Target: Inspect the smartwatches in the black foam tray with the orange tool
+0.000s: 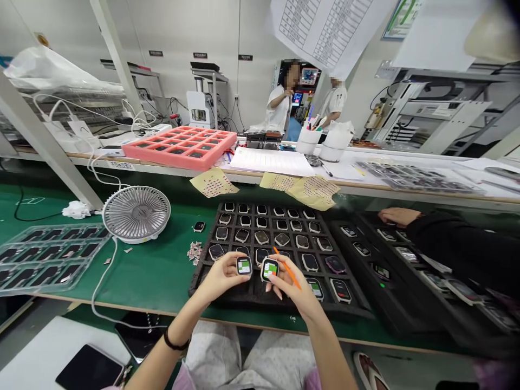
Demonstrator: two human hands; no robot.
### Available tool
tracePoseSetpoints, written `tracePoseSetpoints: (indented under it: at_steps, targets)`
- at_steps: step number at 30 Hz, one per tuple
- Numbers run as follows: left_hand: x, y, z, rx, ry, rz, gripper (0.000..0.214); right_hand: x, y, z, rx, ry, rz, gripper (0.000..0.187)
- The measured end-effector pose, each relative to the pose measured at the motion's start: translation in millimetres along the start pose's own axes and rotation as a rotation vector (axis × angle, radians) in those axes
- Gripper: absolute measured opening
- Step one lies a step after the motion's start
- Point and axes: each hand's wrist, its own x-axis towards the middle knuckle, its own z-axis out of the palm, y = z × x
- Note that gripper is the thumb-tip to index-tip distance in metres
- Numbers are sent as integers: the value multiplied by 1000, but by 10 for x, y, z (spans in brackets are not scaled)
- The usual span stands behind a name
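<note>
Above the black foam tray [264, 301], my left hand [222, 276] is closed on a smartwatch case [244, 266] without a strap, its lit screen green and white. My right hand [294, 287] grips a second lit smartwatch case [270, 269], whose screen shows green, white and a red patch. An orange stick [287, 268], perhaps a pen or pry tool, is also held along the fingers of that hand. The two watches are close together but apart. Rows of similar watch cases fill the tray's pockets, most with dark screens; a few nearest me are lit.
A grey fan [137, 214] stands left of the tray, beside clear plastic trays [52, 254] of dark parts. One watch [199, 226] and small paper bits [195, 252] lie on the green mat. At right, a co-worker's dark sleeve [450, 244] reaches over another black tray [390, 303].
</note>
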Motion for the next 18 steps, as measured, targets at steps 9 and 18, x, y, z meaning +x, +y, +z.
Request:
tracePoseSetpoints:
  at_steps: [9, 18]
  targets:
    - [88, -7, 105, -107, 39, 8, 63, 32, 9, 5, -27, 140, 31, 31]
    - [35, -57, 102, 17, 76, 38, 43, -37, 40, 9, -29, 39, 5, 31]
